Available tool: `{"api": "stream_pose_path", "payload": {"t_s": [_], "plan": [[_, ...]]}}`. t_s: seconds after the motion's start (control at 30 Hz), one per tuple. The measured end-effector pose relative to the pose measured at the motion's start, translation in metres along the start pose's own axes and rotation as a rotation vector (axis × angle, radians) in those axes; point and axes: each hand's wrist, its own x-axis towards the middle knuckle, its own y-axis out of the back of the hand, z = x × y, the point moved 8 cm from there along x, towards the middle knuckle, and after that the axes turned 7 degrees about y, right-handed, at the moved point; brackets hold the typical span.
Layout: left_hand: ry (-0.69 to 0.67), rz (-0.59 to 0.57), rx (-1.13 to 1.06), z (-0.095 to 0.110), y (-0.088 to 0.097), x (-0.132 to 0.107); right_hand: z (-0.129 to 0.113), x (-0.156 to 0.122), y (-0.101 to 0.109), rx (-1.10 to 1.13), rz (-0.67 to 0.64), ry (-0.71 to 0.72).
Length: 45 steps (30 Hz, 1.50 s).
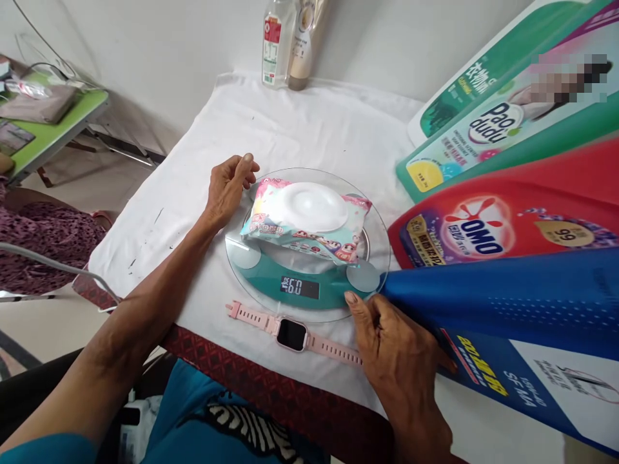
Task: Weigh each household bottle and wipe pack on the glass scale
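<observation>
Shirt: blue-green cloth with a black-and-white print [251, 428], bottom of the frame.
Right hand: lower right of centre [399, 345], thumb tip at the scale's front rim, fingers bent; cannot tell whether they grip anything.
Watch: pink-strapped smartwatch with a dark square screen [292, 334], laid flat below centre, its right strap end reaching the right hand.
Scale: round clear-glass scale with a teal band and lit display [261, 274], centre of the frame.
Wipes: pink-and-mint plastic pack with a white oval lid [314, 209], lying on the scale.
Left hand: left of the pack [232, 187], fingers loosely curled, thumb raised, holding nothing; contact with the glass unclear.
Right side: big blue container [512, 296], red OMO bottle [522, 219], green Pao dudu bottle [474, 145].
Tabletop: white cloth cover [178, 193].
Upper middle: clear bottle with a red-and-white label [278, 45] beside a beige tube [304, 45].
Upper left: green table [77, 116].
</observation>
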Motion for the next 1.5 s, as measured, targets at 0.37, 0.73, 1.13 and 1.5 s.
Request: {"api": "stream_pose_path", "payload": {"t_s": [0.37, 0.73, 1.13, 1.5], "plan": [[-0.006, 0.010, 0.078, 0.003, 0.001, -0.005, 0.004, -0.003, -0.004, 0.004, -0.025, -0.035], [0.054, 0.001, 0.033, 0.006, 0.001, -0.004, 0.003, -0.002, -0.004, -0.017, -0.033, -0.025], [-0.252, -0.530, 0.441, 0.102, -0.031, -0.062, 0.012, -0.014, -0.015, -0.057, 0.007, -0.004], [-0.341, -0.510, 0.627, 0.091, -0.042, -0.064, 0.013, -0.007, -0.007, 0.002, 0.042, 0.072]]}}
